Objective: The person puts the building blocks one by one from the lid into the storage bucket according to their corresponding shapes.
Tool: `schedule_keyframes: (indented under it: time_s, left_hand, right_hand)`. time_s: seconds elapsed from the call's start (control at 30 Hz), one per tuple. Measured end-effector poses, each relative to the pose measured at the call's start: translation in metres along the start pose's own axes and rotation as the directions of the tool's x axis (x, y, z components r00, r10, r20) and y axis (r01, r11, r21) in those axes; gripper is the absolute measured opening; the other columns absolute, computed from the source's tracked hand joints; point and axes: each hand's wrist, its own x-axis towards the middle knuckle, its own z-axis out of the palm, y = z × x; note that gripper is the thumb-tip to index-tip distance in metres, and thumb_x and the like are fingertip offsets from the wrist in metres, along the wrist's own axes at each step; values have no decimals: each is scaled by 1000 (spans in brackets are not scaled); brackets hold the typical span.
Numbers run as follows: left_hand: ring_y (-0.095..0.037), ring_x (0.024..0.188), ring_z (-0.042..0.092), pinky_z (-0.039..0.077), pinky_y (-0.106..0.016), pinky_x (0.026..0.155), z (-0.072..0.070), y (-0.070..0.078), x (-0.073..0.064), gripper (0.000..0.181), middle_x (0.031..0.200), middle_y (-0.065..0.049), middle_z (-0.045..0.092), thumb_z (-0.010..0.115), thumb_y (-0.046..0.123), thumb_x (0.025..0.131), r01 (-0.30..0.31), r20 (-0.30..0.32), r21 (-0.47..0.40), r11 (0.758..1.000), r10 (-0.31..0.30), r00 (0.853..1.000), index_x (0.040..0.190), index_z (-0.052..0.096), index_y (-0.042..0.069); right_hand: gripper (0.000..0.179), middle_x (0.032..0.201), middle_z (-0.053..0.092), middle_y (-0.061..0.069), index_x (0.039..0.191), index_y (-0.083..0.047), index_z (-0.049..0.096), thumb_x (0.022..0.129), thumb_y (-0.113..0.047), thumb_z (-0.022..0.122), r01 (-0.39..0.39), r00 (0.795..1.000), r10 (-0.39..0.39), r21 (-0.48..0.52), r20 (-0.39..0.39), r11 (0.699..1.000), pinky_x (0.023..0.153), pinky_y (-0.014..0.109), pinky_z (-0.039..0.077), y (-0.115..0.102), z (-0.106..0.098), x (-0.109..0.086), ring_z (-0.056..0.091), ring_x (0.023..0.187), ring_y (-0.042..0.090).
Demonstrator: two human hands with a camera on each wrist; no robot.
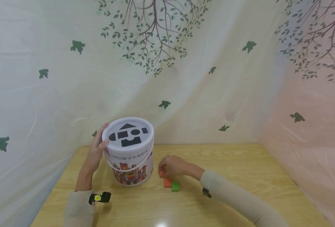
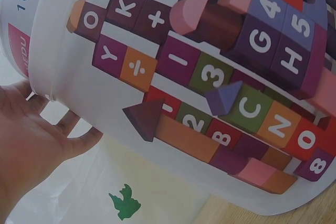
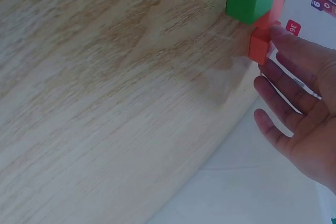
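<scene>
A white toy-block bucket (image 1: 129, 151) with printed pictures stands at the left of the table. Its lid (image 1: 149, 138) has black shapes on it. My left hand (image 1: 95, 154) grips the bucket's upper left side, thumb by the lid rim; in the left wrist view, the left hand (image 2: 37, 135) has its fingers partly hidden behind the bucket wall. Right of the bucket, my right hand (image 1: 174, 167) pinches a small red block (image 3: 260, 43) between thumb and fingers, low over the tabletop. Another red block (image 1: 167, 183) and a green block (image 1: 175, 186) touch each other just in front of that hand.
The wooden table (image 1: 227, 195) reaches back to a hanging cloth (image 1: 190, 126) printed with branches and leaves. A thin white handle (image 1: 127, 170) hangs across the bucket's front. Wrist cameras sit on both sleeves.
</scene>
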Motion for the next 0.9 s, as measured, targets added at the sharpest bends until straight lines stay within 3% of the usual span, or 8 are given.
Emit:
schedule_keyframes:
  time_s: [0.27, 0.67, 0.9]
  left_hand:
    - [-32, 148, 25, 14, -71, 119, -1, 1, 1, 64, 166, -15, 24, 42, 22, 105, -8, 2, 10, 1000, 8, 1000, 164, 18, 21]
    - [-7, 139, 34, 17, -67, 120, -1, -1, 0, 63, 165, -13, 28, 41, 23, 105, 1, 6, 6, 1000, -1, 1000, 164, 19, 24]
    - [-13, 143, 31, 15, -67, 120, -1, -1, 1, 64, 165, -14, 26, 42, 24, 105, 6, 5, -2, 1000, -6, 1000, 164, 19, 23]
  right_hand:
    - [29, 111, 76, -1, 114, -12, 76, 85, -14, 80, 6, 1000, -6, 13, 1, 1000, 89, 26, 54, -3, -5, -3, 64, 99, 9]
    - [28, 107, 75, -1, 112, -11, 76, 85, -14, 81, 15, 1000, -15, 1, 9, 1000, 88, 26, 54, -3, -5, -2, 63, 97, 9]
    - [26, 108, 75, -2, 112, -12, 77, 86, -15, 80, 23, 1000, -23, -15, 17, 1000, 90, 26, 54, 2, -1, -1, 64, 98, 8]
